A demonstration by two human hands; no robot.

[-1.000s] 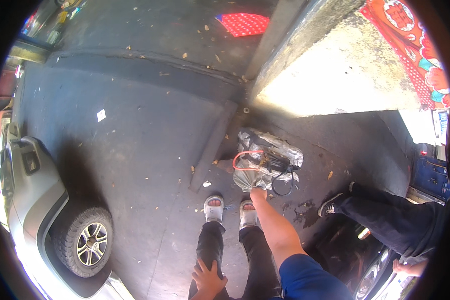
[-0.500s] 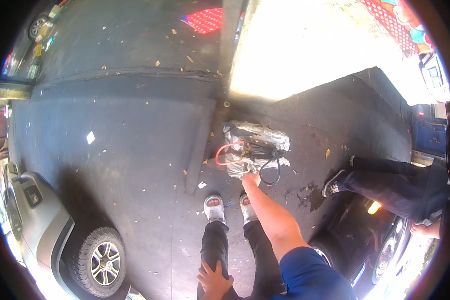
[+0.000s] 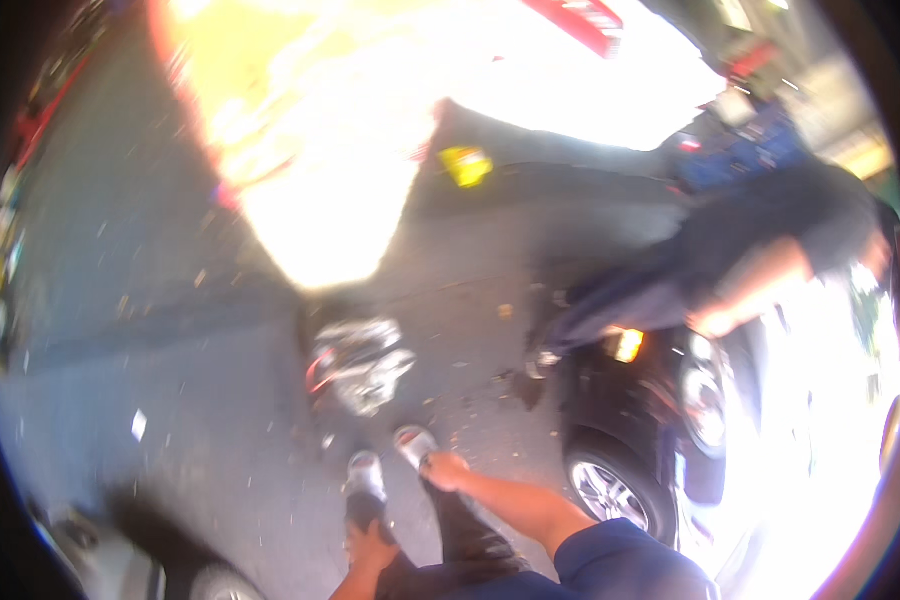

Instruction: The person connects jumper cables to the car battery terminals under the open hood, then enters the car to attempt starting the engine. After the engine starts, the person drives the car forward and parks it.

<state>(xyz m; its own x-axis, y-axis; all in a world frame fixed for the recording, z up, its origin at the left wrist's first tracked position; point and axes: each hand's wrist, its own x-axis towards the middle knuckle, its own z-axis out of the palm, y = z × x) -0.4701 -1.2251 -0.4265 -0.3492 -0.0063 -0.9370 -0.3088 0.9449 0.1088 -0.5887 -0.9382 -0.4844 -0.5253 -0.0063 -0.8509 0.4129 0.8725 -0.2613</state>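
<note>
My left hand [image 3: 372, 548] rests on my left leg just above the shin, its fingers laid over the dark trousers. My right hand [image 3: 444, 470] hangs over my right shin, close to the grey shoe [image 3: 415, 446]; motion smears its fingers, so I cannot make out whether it holds anything. Ahead of my feet, a crinkled silver-wrapped bundle [image 3: 362, 365] lies on the dark ground, apart from both hands. A red cable loop [image 3: 319, 372] shows at its left side.
A black car [image 3: 635, 425] stands on the right, where another person [image 3: 770, 250] bends over with an arm toward it. Part of a grey vehicle [image 3: 105, 555] is at lower left. A yellow object [image 3: 466, 166] lies farther ahead. Bright sunlight washes out the upper middle.
My right hand has left the bundle and drawn back toward my leg. The view has swung right, bringing in more of the black car. The other person now leans farther over.
</note>
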